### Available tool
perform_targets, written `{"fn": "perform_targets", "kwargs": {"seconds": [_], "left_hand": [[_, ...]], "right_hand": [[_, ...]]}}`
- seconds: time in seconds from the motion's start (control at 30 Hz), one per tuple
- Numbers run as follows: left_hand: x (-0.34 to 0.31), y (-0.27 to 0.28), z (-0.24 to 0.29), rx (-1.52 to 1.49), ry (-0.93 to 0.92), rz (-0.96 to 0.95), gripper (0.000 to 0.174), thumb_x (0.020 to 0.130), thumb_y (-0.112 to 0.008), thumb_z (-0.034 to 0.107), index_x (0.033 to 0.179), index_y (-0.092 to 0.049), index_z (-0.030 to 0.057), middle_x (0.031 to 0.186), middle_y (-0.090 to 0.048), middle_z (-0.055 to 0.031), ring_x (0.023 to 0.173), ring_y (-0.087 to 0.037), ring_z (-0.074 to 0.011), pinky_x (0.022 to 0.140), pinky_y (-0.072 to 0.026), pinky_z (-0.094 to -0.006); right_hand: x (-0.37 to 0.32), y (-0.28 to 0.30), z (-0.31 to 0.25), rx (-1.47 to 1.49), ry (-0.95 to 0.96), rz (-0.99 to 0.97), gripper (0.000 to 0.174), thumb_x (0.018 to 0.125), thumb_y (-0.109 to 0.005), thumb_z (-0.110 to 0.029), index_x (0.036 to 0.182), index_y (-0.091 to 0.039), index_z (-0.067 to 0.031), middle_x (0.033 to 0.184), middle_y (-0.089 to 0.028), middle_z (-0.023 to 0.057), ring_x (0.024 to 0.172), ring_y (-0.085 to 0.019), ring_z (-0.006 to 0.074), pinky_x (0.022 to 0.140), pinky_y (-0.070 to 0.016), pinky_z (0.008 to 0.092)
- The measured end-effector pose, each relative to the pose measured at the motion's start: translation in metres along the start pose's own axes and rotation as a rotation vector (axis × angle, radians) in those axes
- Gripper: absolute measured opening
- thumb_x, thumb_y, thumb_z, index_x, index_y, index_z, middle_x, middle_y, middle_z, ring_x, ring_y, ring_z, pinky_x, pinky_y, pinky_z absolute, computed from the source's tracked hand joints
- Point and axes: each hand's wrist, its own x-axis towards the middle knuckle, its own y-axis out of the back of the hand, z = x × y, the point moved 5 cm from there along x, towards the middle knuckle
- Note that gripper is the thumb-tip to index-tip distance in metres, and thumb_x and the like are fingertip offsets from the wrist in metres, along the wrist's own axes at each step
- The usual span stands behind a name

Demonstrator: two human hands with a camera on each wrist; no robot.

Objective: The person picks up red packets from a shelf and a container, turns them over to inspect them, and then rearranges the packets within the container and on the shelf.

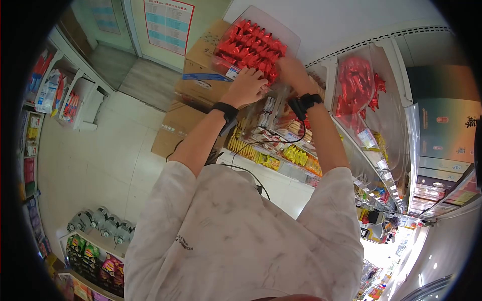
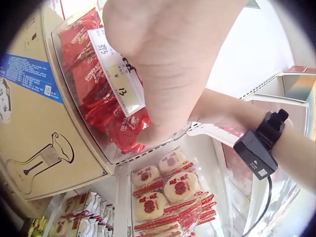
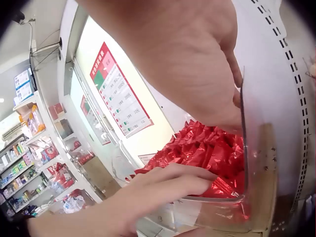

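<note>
A clear bin (image 1: pixel 288 31) filled with red packets (image 1: pixel 253 42) stands at the top of the head view. My left hand (image 1: pixel 246 88) lies at its front edge; in the right wrist view the left hand's fingers (image 3: pixel 185 183) reach loosely over the rim and touch the packets (image 3: pixel 205 150). Its thumb is low beside red packets (image 2: pixel 85 74) and a price label (image 2: pixel 118 74) in the left wrist view. My right hand (image 1: pixel 293 75) is at the bin's right front corner, over the packets near the side wall (image 3: pixel 244 143); its fingertips are partly hidden, so its grip is unclear.
Cardboard boxes (image 1: pixel 201 95) stand left of the bin. Wrapped round biscuits (image 2: pixel 181 187) lie on a shelf below. Another clear bin with red packets (image 1: pixel 354 83) is at the right. Black cables (image 1: pixel 256 143) hang between the forearms.
</note>
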Motion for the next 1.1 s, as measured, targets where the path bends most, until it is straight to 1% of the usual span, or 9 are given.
{"fn": "perform_targets", "kwargs": {"seconds": [0.17,0.27,0.37,0.47,0.63,0.73,0.87,0.97,1.1], "left_hand": [[0.002,0.004,0.004,-0.004,0.020,-0.017,0.029,0.075,-0.074,0.022,0.103,-0.072,0.0134,0.106,-0.063,-0.0053,0.103,-0.057,-0.0270,0.095,-0.0418,-0.0434],[0.001,0.002,0.002,0.003,-0.001,-0.003,0.029,0.076,-0.074,0.022,0.103,-0.073,0.0135,0.106,-0.063,-0.0051,0.103,-0.057,-0.0267,0.095,-0.0419,-0.0430],[0.002,0.000,0.001,0.005,-0.003,0.003,0.030,0.075,-0.074,0.023,0.104,-0.073,0.0140,0.106,-0.063,-0.0055,0.103,-0.057,-0.0268,0.096,-0.0414,-0.0431],[0.000,-0.002,0.000,0.009,0.007,-0.004,0.034,0.074,-0.074,0.025,0.106,-0.073,0.0151,0.107,-0.063,-0.0066,0.105,-0.056,-0.0272,0.099,-0.0405,-0.0436],[0.003,-0.002,0.001,0.037,0.034,-0.047,0.045,0.074,-0.075,0.026,0.118,-0.071,0.0157,0.108,-0.064,-0.0072,0.105,-0.057,-0.0271,0.098,-0.0413,-0.0438],[0.006,-0.002,0.003,0.033,0.090,-0.046,0.052,0.075,-0.074,0.029,0.127,-0.069,0.0201,0.110,-0.064,-0.0074,0.106,-0.057,-0.0282,0.097,-0.0414,-0.0451],[0.010,-0.007,0.011,0.149,0.094,-0.114,0.051,0.077,-0.075,0.033,0.127,-0.071,0.0277,0.113,-0.064,-0.0072,0.109,-0.056,-0.0304,0.098,-0.0400,-0.0496],[0.012,-0.017,0.008,0.177,0.124,-0.172,0.049,0.077,-0.075,0.036,0.125,-0.072,0.0308,0.115,-0.064,-0.0067,0.112,-0.056,-0.0310,0.099,-0.0388,-0.0519],[0.013,-0.018,0.004,0.158,0.128,-0.220,0.048,0.077,-0.075,0.038,0.125,-0.072,0.0303,0.118,-0.064,-0.0060,0.116,-0.055,-0.0295,0.101,-0.0379,-0.0520]], "right_hand": [[0.002,0.010,-0.005,0.002,-0.038,0.096,0.017,0.078,-0.070,-0.010,0.095,-0.070,-0.0076,0.088,-0.070,0.0197,0.087,-0.068,0.0400,0.079,-0.0534,0.0494],[0.003,-0.013,0.006,-0.158,0.027,0.091,0.019,0.077,-0.072,-0.011,0.096,-0.074,-0.0098,0.086,-0.071,0.0168,0.092,-0.068,0.0353,0.087,-0.0512,0.0486],[0.008,-0.017,0.011,-0.154,0.015,0.107,0.021,0.075,-0.074,-0.012,0.096,-0.078,-0.0134,0.087,-0.073,0.0124,0.097,-0.068,0.0311,0.094,-0.0483,0.0487],[0.013,-0.015,0.020,0.025,0.001,0.102,0.012,0.077,-0.069,-0.010,0.080,-0.078,-0.0171,0.081,-0.074,0.0121,0.091,-0.067,0.0370,0.095,-0.0474,0.0457],[0.022,-0.016,0.024,0.091,-0.058,-0.075,0.014,0.078,-0.068,-0.008,0.080,-0.078,-0.0175,0.084,-0.075,0.0127,0.092,-0.069,0.0325,0.101,-0.0437,0.0436],[0.024,-0.025,0.026,0.096,-0.066,-0.082,0.016,0.079,-0.068,-0.006,0.081,-0.079,-0.0175,0.085,-0.075,0.0116,0.092,-0.071,0.0291,0.104,-0.0408,0.0433],[0.023,-0.025,0.023,0.056,-0.038,-0.115,0.017,0.078,-0.068,-0.004,0.083,-0.079,-0.0168,0.088,-0.076,0.0098,0.092,-0.072,0.0281,0.106,-0.0384,0.0473],[0.028,-0.028,0.025,0.022,0.046,-0.173,0.017,0.074,-0.076,-0.012,0.091,-0.079,-0.0134,0.091,-0.076,0.0098,0.094,-0.071,0.0313,0.089,-0.0532,0.0439],[0.037,-0.028,0.026,0.037,0.013,-0.268,0.016,0.074,-0.077,-0.014,0.090,-0.079,-0.0140,0.091,-0.076,0.0092,0.097,-0.071,0.0299,0.095,-0.0497,0.0439]]}}
